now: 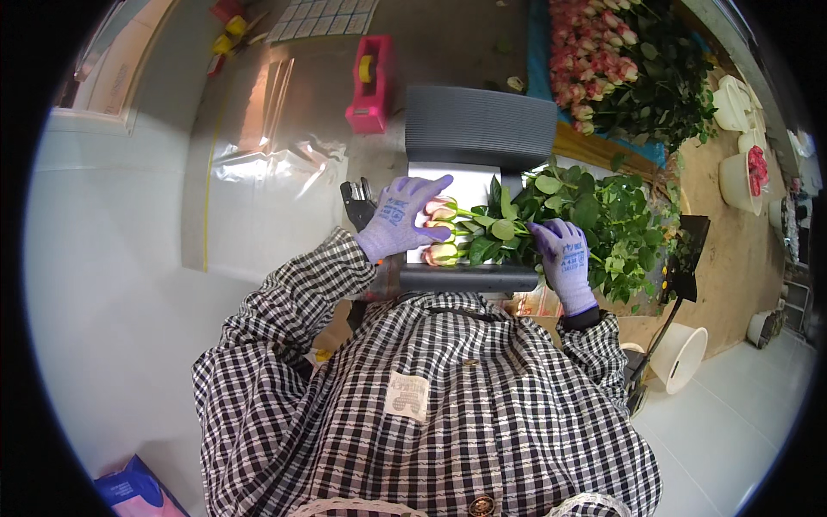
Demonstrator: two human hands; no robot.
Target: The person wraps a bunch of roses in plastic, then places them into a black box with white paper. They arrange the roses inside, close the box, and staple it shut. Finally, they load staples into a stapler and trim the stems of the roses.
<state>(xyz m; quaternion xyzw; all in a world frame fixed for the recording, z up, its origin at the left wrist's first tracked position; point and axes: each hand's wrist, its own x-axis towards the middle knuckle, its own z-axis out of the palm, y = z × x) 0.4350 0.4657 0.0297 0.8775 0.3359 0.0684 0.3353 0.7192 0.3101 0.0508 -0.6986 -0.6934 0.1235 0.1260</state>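
Three pale pink roses (441, 253) lie side by side on a white sheet (462, 176), heads to the left and leafy stems to the right. My left hand (407, 214), in a lilac glove, is at the rose heads with thumb and fingers spread around them. In a matching glove, my right hand (563, 249) has its fingers curled over the rose stems (524, 231). A dark ribbed board (481, 123) stands beyond the sheet, and a dark padded bar (468, 278) runs along its near side. Black-handled pruning shears (358, 201) lie left of my left hand.
A pink tape dispenser (373, 87) and clear plastic film (278, 174) lie at the left. Many pink roses (588, 64) are heaped at the upper right. White buckets (678, 358) stand at the right, near a black panel on a stand (692, 258).
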